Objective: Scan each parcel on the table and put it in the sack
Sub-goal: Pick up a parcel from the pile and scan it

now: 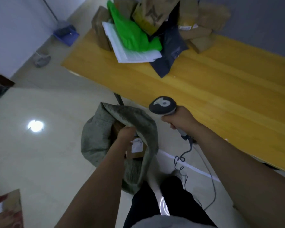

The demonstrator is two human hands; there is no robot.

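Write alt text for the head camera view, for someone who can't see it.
A person's left hand is at the mouth of a grey sack on the floor, where a brown labelled box shows, while the right hand grips a corded scanner. More parcels, brown, green, white and dark, are piled at the far end of a yellow table.

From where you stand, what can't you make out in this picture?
Head view:
- Left hand: fingers hidden by the sack's rim, so its grip is unclear.
- Box in the sack: label too blurred to read; the forearm covers part.
- Parcel pile: blurred, cut off by the top edge, uncountable.
- Scanner: handle hidden in the right hand.
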